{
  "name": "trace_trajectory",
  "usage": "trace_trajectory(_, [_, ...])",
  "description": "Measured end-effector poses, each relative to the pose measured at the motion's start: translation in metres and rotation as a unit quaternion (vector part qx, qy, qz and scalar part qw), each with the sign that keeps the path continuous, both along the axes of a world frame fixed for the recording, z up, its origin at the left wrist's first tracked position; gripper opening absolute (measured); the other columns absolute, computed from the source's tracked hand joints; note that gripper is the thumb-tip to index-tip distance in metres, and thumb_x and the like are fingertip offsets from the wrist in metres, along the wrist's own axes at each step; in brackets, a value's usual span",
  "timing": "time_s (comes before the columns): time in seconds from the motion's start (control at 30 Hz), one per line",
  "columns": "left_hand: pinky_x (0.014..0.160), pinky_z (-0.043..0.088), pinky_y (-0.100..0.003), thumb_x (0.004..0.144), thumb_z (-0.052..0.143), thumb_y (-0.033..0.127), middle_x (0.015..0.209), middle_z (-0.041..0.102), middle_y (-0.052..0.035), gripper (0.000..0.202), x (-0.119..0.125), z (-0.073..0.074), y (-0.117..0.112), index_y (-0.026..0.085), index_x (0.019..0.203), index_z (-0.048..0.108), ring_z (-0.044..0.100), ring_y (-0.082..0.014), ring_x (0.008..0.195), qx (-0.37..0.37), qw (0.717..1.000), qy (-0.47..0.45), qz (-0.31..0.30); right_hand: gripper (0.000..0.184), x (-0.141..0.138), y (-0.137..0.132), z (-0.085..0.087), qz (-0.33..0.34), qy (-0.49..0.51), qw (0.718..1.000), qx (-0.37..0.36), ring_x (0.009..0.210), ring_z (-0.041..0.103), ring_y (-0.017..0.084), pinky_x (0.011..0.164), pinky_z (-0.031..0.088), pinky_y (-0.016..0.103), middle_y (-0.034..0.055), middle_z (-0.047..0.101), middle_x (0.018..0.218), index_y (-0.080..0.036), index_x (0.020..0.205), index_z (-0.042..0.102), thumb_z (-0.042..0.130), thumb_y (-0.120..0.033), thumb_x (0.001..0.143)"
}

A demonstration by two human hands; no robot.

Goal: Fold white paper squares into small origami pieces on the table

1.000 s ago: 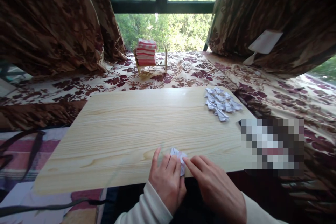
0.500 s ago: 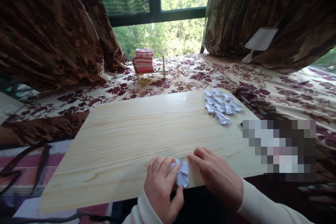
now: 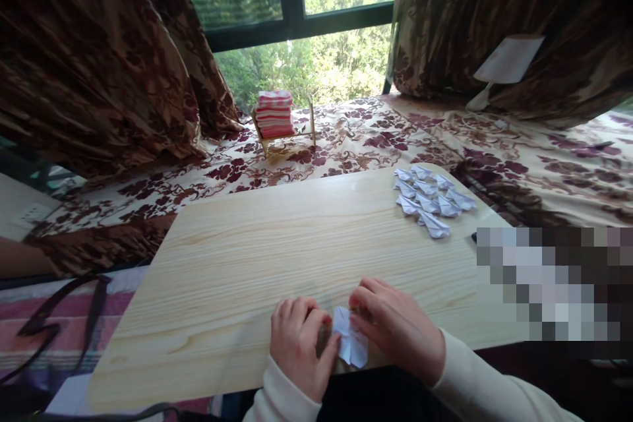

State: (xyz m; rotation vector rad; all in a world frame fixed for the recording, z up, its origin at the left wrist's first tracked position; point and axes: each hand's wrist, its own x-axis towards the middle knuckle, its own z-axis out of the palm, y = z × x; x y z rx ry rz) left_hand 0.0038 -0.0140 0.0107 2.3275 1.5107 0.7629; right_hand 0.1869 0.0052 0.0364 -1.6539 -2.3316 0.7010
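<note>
A small white folded paper (image 3: 351,346) with creases down its middle lies at the near edge of the light wooden table (image 3: 237,264). My left hand (image 3: 301,339) is at its left, fingers curled, the thumb tip on the paper's left edge. From the right, my right hand (image 3: 395,326) pinches the paper's upper right edge between thumb and bent fingers. At the table's far right corner several white folded paper pieces (image 3: 428,201) lie grouped in rows.
Beyond the table, a small wooden rack (image 3: 287,140) bears a stack of pink and white cloths (image 3: 275,115) on a floral cover. A white lamp (image 3: 509,59) stands at the back right. A pixelated patch covers the table's right side. A dark strap (image 3: 89,316) lies at left.
The paper has turned and now appears narrower and longer. My right hand has come in from beside it to grip its edge. My left fingers have drawn back off its top.
</note>
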Motion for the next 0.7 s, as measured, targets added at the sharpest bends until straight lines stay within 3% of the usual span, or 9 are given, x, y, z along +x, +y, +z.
trace_trajectory(0.1, [0.080, 0.032, -0.041, 0.074, 0.060, 0.024, 0.086, 0.054, -0.0039, 0.006, 0.002, 0.003, 0.002, 0.020, 0.074, 0.056, 0.045, -0.0230, 0.085, -0.017, 1.000, 0.000, -0.004, 0.007, 0.001, 0.001, 0.004, 0.013, 0.000, 1.000, -0.011, 0.086, 0.054, 0.018, 0.070, 0.038, 0.028, 0.0024, 0.059, 0.087, -0.020, 0.085, 0.061, 0.058, -0.019, 0.079])
trace_trajectory(0.37, [0.090, 0.029, -0.047, 0.074, 0.056, 0.024, 0.088, 0.054, -0.0039, 0.004, 0.003, 0.004, 0.000, 0.020, 0.076, 0.057, 0.045, -0.0227, 0.088, -0.023, 0.999, -0.020, -0.037, 0.037, -0.002, 0.008, 0.019, 0.080, -0.056, 0.993, -0.066, 0.094, 0.055, 0.022, 0.074, 0.040, 0.031, 0.0050, 0.059, 0.098, -0.023, 0.111, 0.056, 0.060, -0.014, 0.075])
trace_trajectory(0.7, [0.087, 0.033, -0.045, 0.072, 0.057, 0.026, 0.090, 0.053, -0.0048, 0.008, 0.000, 0.004, 0.000, 0.020, 0.077, 0.058, 0.044, -0.0234, 0.089, -0.026, 0.999, -0.022, -0.041, 0.016, -0.003, 0.000, 0.019, 0.103, -0.068, 0.990, -0.073, 0.088, 0.055, 0.021, 0.073, 0.041, 0.030, 0.0067, 0.059, 0.094, -0.016, 0.088, 0.060, 0.060, -0.015, 0.072])
